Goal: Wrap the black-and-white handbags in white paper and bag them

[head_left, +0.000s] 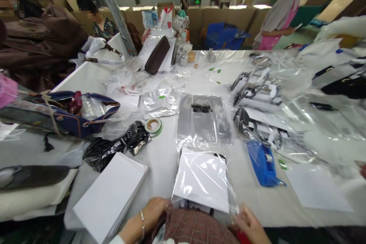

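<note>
bare left hand (158, 203): knuckles up, fingers curled in a grip, tips hard to make out | left wrist (146, 215): ringed by a thin silvery bracelet (142, 221) | left forearm (130, 231): slants up from lower left, pale sleeve (117, 239) | bare right hand (248, 221): fingers bent, pinched toward thumb | both hands: low, well apart, roughly level

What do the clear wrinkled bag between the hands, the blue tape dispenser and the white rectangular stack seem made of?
Clear wrinkled bag: thin, glossy plastic film, by its transparency and highlights.
Blue tape dispenser: probably hard, smooth plastic; even colour, rigid shape.
White rectangular stack: likely matt paper or card; thin layered edges.
</note>
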Motion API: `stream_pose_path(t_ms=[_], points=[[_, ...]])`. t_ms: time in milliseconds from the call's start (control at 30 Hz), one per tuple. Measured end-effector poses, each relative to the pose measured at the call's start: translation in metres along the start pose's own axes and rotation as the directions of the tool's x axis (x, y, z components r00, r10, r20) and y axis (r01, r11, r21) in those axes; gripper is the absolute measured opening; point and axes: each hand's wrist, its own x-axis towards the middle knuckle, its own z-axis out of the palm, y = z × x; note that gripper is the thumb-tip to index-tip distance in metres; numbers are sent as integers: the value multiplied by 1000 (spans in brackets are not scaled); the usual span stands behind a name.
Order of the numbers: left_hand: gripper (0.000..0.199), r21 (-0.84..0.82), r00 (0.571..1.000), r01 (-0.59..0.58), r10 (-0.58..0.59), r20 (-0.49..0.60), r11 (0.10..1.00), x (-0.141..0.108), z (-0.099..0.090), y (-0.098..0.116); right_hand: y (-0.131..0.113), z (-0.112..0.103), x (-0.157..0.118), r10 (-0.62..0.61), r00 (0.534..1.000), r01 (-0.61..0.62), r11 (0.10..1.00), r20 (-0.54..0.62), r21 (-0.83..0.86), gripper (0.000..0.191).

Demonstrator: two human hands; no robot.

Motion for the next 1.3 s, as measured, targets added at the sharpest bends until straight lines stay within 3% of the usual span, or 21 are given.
stream_pose_path(t_ms=[67,167,267,367,400,433,500,567,700,833,900,967,1033,1133,1200,1300], points=[[16,171,998,-38,46,-45,985,9,-35,28,-50,-21,14,-72,997,72,997,-31,20,45],[14,249,957,-3,75,-282,968,17,-99,82,-136,-63,32,-188,973,183,982,-132,-51,44],[20,121,849,-80,131,-511,989,10,-152,136,-204,-104,34,-263,934,270,963,-241,-1,45],[33,-37,701,-270,171,-693,962,10,-175,165,-230,-127,29,-333,901,346,938,-277,1,48],[36,-67,696,-311,179,-695,948,15,-176,167,-230,-130,28,-324,910,327,944,-258,-33,47],[35,-81,726,-316,186,-662,945,23,-176,165,-227,-131,27,-295,928,282,955,-227,-89,45],[30,-72,834,-250,177,-523,966,40,-173,155,-216,-130,28,-207,963,167,961,-175,-220,36],[27,-114,901,-196,133,-414,974,53,-169,142,-206,-128,29,-170,968,112,952,-185,-285,31],[34,-464,911,-294,97,-402,836,60,-166,128,-203,-125,25,-253,921,179,951,-297,-253,25],[27,-530,951,-202,36,-306,824,57,-165,132,-209,-131,23,-215,937,117,936,-275,-333,21],[28,-581,946,-232,42,-321,781,55,-163,137,-211,-140,23,-250,930,127,906,-269,-403,20],[32,-608,945,-244,43,-324,755,55,-159,142,-216,-147,22,-336,907,137,806,-254,-575,21],[34,-605,956,-202,21,-292,770,55,-152,145,-226,-144,19,-423,892,176,651,-160,-738,27],[34,-646,969,-159,-6,-247,747,58,-138,146,-246,-105,8,-554,831,398,541,42,-741,55],[34,-681,970,-161,-12,-241,714,58,-129,144,-255,-63,2,-625,755,570,474,200,-671,84],[37,-726,964,-186,-18,-264,662,52,-120,141,-253,-4,1,-614,613,755,272,497,-597,124]])
